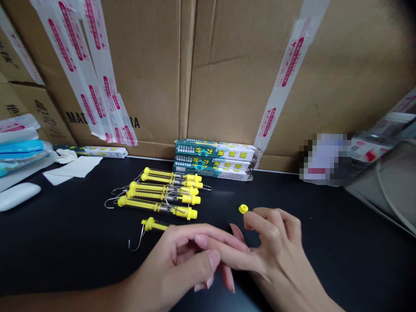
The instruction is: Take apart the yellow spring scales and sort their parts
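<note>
My left hand (pixel 191 260) is closed around an outstretched digit of my right hand (pixel 276 242), low in the middle of the view. The other fingers of my right hand are bent and apart, with nothing seen in them. A small yellow cap (pixel 243 209) lies on the table just beyond my right knuckles. Behind my left hand, one tubular spring scale (pixel 152 224) with a metal hook lies partly hidden. Farther back, several more yellow and clear spring scales (pixel 156 204) lie side by side, their hooks mostly pointing left.
Flat spring-scale boxes (pixel 212 158) are stacked against the large cardboard carton (pixel 149 78). Another slim box (pixel 104 151) lies at back left, near white paper (pixel 73 169) and a white mouse-shaped object (pixel 19 196). Clear plastic packaging (pixel 373 149) stands at right on the black table (pixel 351 242).
</note>
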Demonstrator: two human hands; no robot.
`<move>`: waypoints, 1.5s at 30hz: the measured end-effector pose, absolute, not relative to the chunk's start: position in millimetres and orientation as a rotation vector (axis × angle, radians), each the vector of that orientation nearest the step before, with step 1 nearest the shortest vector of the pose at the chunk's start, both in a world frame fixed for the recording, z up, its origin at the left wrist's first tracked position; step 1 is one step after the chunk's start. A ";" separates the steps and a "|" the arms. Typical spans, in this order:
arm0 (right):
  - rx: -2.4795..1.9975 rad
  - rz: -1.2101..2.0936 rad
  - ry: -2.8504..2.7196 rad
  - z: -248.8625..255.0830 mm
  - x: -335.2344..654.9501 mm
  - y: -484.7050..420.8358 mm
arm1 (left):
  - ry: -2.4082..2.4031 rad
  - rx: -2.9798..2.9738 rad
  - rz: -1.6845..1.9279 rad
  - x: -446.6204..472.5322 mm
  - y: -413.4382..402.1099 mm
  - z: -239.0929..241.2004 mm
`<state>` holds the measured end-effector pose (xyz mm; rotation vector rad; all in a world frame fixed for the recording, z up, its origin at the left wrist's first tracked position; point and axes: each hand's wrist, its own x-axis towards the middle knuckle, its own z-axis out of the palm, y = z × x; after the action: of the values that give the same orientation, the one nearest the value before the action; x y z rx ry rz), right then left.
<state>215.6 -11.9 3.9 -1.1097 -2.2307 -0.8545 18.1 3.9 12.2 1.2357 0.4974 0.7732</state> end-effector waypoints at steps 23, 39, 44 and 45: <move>-1.120 -0.867 -2.248 6.5 213.7 -10.2 | 0.478 1.193 0.750 17.8 7.0 9.7; -1.125 -0.846 -2.243 7.0 213.1 -11.9 | 0.492 1.148 0.733 18.3 8.5 9.0; -1.128 -0.853 -2.270 8.4 213.9 -10.9 | 0.467 1.130 0.752 18.8 9.0 7.7; -1.128 -0.855 -2.275 8.5 214.1 -10.6 | 0.462 1.124 0.754 18.9 9.0 7.4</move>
<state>214.1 -10.6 8.5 -1.1284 -2.2747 -0.8550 18.9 9.0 7.4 1.1241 0.4624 0.7543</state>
